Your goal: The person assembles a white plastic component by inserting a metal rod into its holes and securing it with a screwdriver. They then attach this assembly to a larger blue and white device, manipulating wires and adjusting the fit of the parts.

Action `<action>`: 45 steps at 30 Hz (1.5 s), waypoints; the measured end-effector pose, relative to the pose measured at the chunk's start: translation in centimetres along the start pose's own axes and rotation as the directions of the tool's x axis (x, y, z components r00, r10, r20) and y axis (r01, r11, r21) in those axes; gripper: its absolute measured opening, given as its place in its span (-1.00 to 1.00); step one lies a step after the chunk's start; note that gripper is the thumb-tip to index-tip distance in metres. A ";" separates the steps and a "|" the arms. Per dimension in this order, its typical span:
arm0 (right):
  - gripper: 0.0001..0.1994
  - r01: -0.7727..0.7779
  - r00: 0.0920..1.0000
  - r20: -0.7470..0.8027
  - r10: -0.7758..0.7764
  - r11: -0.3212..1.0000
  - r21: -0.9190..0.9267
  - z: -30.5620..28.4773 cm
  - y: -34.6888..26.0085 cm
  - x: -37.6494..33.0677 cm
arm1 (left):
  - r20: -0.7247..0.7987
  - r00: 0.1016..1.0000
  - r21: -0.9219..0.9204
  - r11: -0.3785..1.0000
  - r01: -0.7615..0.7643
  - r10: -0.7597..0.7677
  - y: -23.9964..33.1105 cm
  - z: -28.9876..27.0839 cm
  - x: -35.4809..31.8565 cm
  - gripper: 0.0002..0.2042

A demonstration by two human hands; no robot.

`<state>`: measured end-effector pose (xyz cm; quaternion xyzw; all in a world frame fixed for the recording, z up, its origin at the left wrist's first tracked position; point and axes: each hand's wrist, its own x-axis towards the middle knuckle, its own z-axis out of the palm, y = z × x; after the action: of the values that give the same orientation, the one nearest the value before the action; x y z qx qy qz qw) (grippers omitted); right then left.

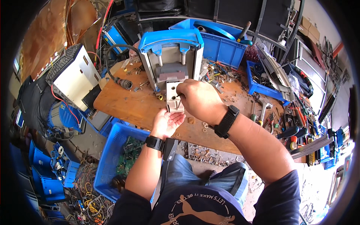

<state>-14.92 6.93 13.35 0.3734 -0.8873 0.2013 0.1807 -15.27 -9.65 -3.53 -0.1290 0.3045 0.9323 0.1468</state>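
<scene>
Cluttered workshop, worn wooden bench strewn with washers and scrap, blue crates all round.

Right hand is clenched on a thin tool, tip driven into the small grey metal block at the bench's near edge. Left hand sits at 6 o'clock of the block, palm up, fingers released and cupped, probably to catch whatever drops out. Blue-topped grey housing stands at 12 o'clock, touching or just behind the block. Blue basket of circuit boards sits below, at 7 o'clock.
</scene>
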 end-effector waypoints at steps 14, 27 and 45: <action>-0.89 -0.095 0.995 -0.015 0.096 0.994 0.062 1.2 0.6 -1.5 | 0.070 0.996 -0.011 0.998 -0.061 0.061 -0.9 -0.8 -0.3 -0.48; -0.89 0.065 0.981 0.189 -0.042 0.991 -0.117 0.1 0.1 2.3 | 0.151 0.987 -0.127 0.991 -0.031 0.050 -1.2 -2.0 0.4 -0.59; -0.88 -0.223 0.937 -0.207 0.282 0.937 0.269 -0.8 0.1 -6.4 | 0.110 0.949 0.302 0.899 -0.316 0.297 -2.0 -1.5 0.2 -0.88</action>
<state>-10.63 11.18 10.97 0.2475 -0.8682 0.3736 0.2132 -14.57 -8.98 -5.81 -0.0257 0.4617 0.8863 0.0264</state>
